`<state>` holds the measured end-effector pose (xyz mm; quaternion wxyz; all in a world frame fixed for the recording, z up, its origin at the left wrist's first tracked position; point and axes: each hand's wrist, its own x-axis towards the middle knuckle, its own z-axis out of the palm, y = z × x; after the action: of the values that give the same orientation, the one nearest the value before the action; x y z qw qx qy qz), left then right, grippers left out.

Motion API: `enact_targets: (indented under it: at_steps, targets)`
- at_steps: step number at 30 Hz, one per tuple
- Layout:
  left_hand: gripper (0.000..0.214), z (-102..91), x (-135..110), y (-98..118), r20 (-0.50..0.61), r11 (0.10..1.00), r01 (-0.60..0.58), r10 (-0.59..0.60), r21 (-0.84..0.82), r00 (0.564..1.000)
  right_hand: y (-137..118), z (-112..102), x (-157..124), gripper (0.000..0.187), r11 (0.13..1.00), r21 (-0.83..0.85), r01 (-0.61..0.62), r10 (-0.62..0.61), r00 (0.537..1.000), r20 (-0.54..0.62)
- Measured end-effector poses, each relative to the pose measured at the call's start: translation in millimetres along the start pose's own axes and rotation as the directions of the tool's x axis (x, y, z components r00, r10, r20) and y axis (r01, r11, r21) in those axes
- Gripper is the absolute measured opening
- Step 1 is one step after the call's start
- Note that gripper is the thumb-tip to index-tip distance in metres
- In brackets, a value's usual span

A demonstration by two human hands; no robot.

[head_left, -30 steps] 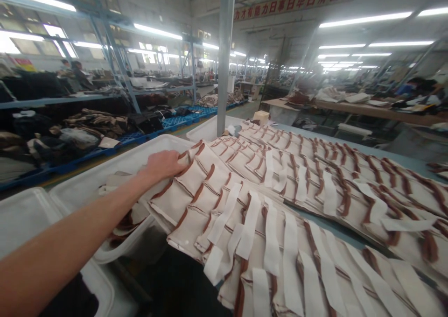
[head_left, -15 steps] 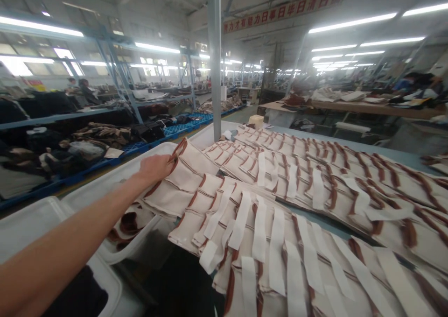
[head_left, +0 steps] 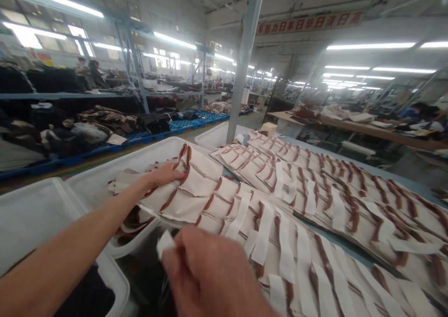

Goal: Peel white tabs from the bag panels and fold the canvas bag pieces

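Cream fabric pieces with brown edging (head_left: 201, 167) lie overlapped in long rows on the table. At the table's left end, my left hand (head_left: 170, 173) is closed on the brown-edged corner of a fabric piece, which is partly lifted over the bin's rim. My right hand (head_left: 213, 265) is low in the foreground, in front of the nearest row. Between its thumb and fingers it pinches a small white strip (head_left: 165, 243); the rest of that strip is hidden. Similar white strips (head_left: 263, 233) lie across the pieces of the nearest row.
A white plastic bin (head_left: 87, 179) under my left arm holds more cream and brown pieces. Another white bin (head_left: 38, 209) with dark contents stands nearer. A metal post (head_left: 241, 69) rises behind the blue-grey table (head_left: 395, 158). Racks and blue pallets (head_left: 187, 126) stand beyond.
My right hand has come into view at the bottom, pinching a white strip. My left hand still grips the fabric, its corner now folded up more. The view has shifted slightly left.
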<state>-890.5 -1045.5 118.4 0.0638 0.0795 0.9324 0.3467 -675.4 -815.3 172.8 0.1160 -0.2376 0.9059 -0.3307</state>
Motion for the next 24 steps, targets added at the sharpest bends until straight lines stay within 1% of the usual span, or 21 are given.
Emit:
enact_targets:
  at_steps: [1,2,3,4,6,8,10,11,15,17,19,21,22,24]
  targets:
    - [0.055,-0.5,0,-3,0.005,1.000,-0.020,0.020,-0.010,1.000,-7,-15,22,0.029,0.974,-0.226,-0.002,-0.007,0.999,-0.040]
    - [0.054,-1.0,0,-5,0.014,0.999,-0.046,0.046,-0.019,0.999,-12,-28,44,0.030,0.910,-0.414,0.015,-0.038,0.998,-0.046]
    - [0.051,-1.4,-1,-7,0.026,0.997,-0.076,0.077,-0.028,0.997,-14,-40,64,0.029,0.835,-0.546,0.072,-0.122,0.991,-0.056]
    - [0.049,-1.6,-2,-9,0.038,0.993,-0.109,0.110,-0.037,0.993,-14,-49,82,0.027,0.753,-0.637,0.165,-0.224,0.975,-0.012]
    - [0.044,-1.1,-4,-11,0.055,0.984,-0.168,0.171,-0.054,0.984,-8,-58,112,0.031,0.608,-0.738,0.293,-0.330,0.938,0.101]
    - [0.042,0.3,-7,-13,0.058,0.974,-0.216,0.220,-0.065,0.974,3,-60,135,0.035,0.478,-0.796,0.372,-0.359,0.909,0.209]
    - [0.041,2.2,-8,-14,0.060,0.964,-0.255,0.259,-0.069,0.964,16,-58,152,0.035,0.387,-0.827,0.407,-0.356,0.894,0.273]
    - [0.041,3.2,-8,-15,0.061,0.961,-0.269,0.273,-0.068,0.960,21,-57,159,0.034,0.362,-0.834,0.417,-0.356,0.888,0.290]
    - [0.041,6.8,-10,-21,0.062,0.954,-0.295,0.299,-0.057,0.952,42,-48,174,0.033,0.335,-0.817,0.469,-0.380,0.861,0.338]
    - [0.043,8.6,-12,-22,0.067,0.952,-0.302,0.305,-0.060,0.950,52,-41,176,0.032,0.330,-0.796,0.507,-0.381,0.843,0.379]
    - [0.043,9.9,-13,-23,0.077,0.953,-0.297,0.301,-0.061,0.951,62,-33,176,0.031,0.337,-0.782,0.524,-0.369,0.838,0.403]
    - [0.040,8.7,-12,-27,0.065,0.965,-0.258,0.260,-0.043,0.963,71,-29,177,0.030,0.363,-0.781,0.508,-0.352,0.851,0.390]
    - [0.037,6.3,-11,-31,0.039,0.975,-0.219,0.220,-0.023,0.975,75,-29,178,0.029,0.381,-0.783,0.491,-0.341,0.862,0.375]
    - [0.030,-3.2,-9,-45,-0.062,0.995,-0.097,0.098,0.030,0.993,82,-33,180,0.026,0.419,-0.786,0.455,-0.319,0.884,0.341]
